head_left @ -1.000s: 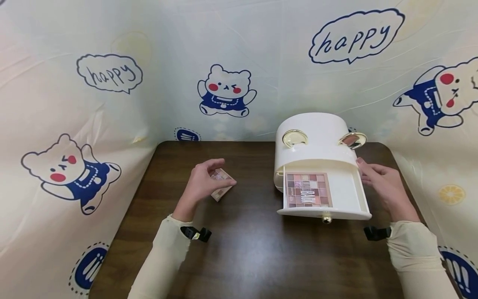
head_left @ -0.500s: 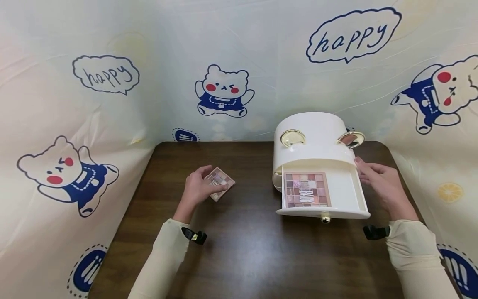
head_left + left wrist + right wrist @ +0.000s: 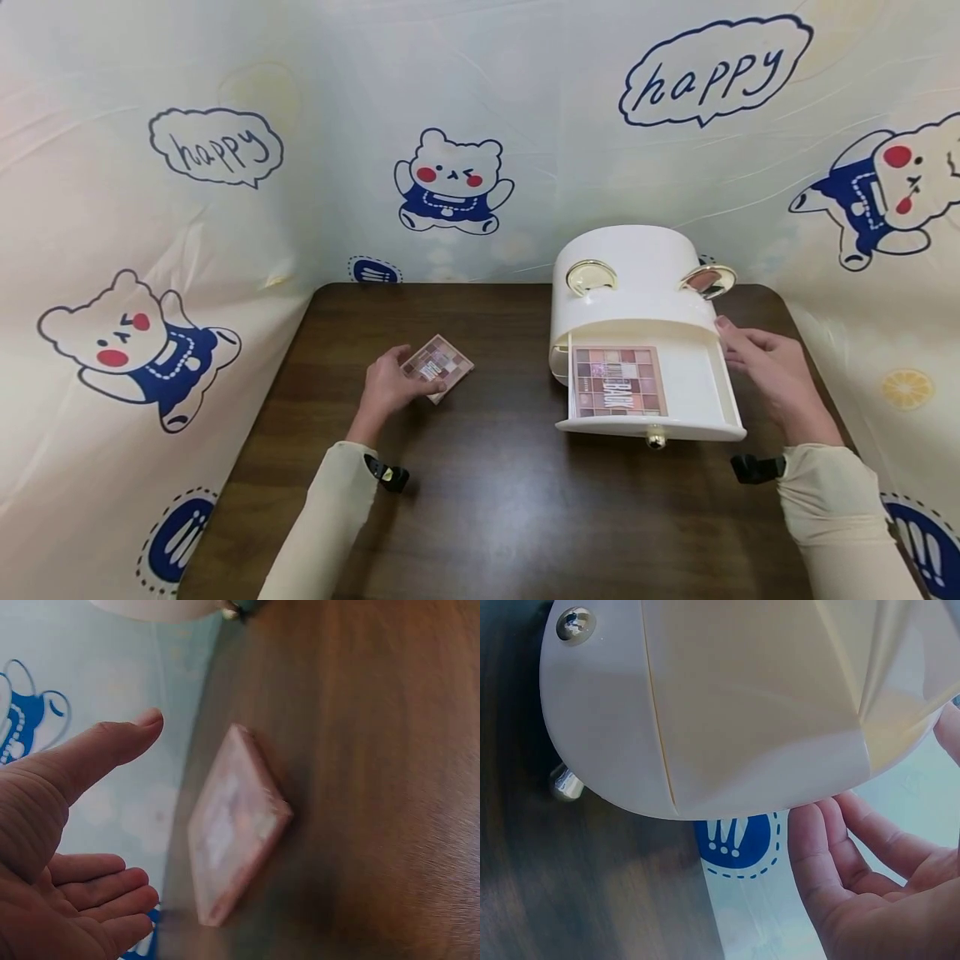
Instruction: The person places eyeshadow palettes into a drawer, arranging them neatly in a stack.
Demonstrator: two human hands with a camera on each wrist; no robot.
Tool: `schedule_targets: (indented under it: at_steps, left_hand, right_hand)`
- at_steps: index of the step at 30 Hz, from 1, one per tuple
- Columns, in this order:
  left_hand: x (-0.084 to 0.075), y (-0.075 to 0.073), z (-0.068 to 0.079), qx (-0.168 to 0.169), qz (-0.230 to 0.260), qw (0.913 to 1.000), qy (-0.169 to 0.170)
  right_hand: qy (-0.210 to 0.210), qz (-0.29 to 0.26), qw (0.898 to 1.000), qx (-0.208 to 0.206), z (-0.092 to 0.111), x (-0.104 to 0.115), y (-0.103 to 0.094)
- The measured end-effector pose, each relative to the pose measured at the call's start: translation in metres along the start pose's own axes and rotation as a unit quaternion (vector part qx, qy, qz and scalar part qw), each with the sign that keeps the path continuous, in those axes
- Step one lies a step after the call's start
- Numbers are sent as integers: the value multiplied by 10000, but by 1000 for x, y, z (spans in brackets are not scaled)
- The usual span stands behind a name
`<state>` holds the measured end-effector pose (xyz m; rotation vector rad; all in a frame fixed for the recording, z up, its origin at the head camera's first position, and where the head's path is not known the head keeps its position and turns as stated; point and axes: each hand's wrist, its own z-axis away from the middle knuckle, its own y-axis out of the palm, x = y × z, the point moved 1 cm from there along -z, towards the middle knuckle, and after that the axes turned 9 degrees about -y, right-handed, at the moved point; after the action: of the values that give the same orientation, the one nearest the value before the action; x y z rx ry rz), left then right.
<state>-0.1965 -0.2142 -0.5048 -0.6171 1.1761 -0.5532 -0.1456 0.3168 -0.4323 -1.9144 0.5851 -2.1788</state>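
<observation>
A small eyeshadow palette lies on the table. My left hand is just left of it; the left wrist view shows its thumb and fingers spread, apart from the palette. To the right stands a white, round-topped drawer box with two gold-rimmed ears. Its drawer is pulled out and holds a larger eyeshadow palette on the left side. My right hand rests against the box's right side; in the right wrist view the fingertips touch its white wall.
A gold knob sticks out from the drawer front. Behind the brown table hangs a cloth printed with cartoon bears. Dark wrist cameras sit on both wrists.
My left hand has drawn back to the left, away from the small palette, uncovering more of it. The right hand, the box and the drawer stay as they were.
</observation>
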Motion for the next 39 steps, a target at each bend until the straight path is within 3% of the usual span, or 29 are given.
schedule_targets:
  at_steps: [13, 26, 34, 39]
  left_hand:
    - [21, 21, -11, -133, -544, 9984, 27]
    - [26, 28, -13, -52, -943, 9955, -115]
    - [33, 32, -14, -338, -750, 9964, 208]
    - [41, 31, -12, -594, -288, 9977, 127]
  right_hand:
    - [70, -3, 10000, 32, 2, 0, 0]
    - [145, 122, 9998, 51, 0, 0, -1]
    - [188, 129, 9997, 68, 1, -1, -2]
    - [112, 37, 9999, 17, 1, -1, -1]
